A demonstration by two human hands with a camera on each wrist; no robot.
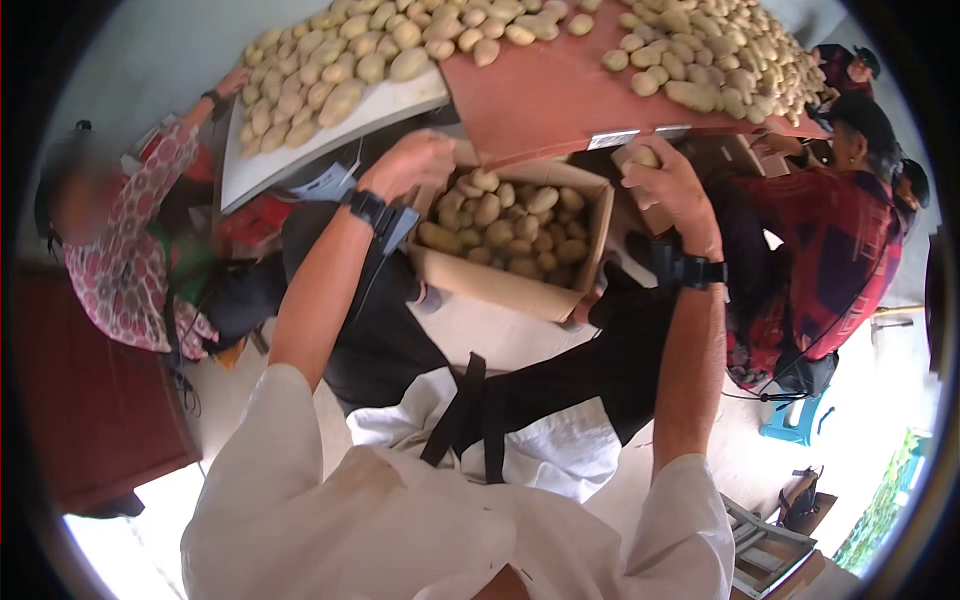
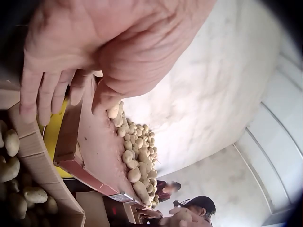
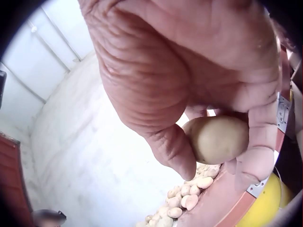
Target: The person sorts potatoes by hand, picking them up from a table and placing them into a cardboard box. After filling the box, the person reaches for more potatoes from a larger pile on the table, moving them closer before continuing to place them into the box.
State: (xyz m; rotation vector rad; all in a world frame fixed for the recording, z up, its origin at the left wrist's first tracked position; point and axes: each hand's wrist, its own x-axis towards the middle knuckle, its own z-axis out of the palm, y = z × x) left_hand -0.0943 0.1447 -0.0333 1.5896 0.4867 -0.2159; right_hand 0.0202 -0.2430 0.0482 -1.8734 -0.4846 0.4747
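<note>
My right hand (image 1: 672, 190) pinches a potato (image 3: 217, 139) between thumb and fingers, at the right of the head view. In the right wrist view the potato is smooth, pale yellow and oval, the curled fingers partly covering its far side. My left hand (image 1: 412, 165) is over the left rim of a cardboard box (image 1: 598, 235). Its fingers (image 2: 59, 92) hang loosely down beside the box wall in the left wrist view, with nothing held between them. Several potatoes (image 1: 487, 210) fill the box, which stands on the floor between my feet.
Beyond the box stands a reddish table (image 1: 545, 95) with a potato heap (image 1: 715, 50) at right. More potatoes (image 1: 320, 70) cover a white board (image 1: 235, 180) at left. A person (image 1: 130, 230) sits at my left, another person (image 1: 840, 230) at my right, near a blue stool (image 1: 792, 425).
</note>
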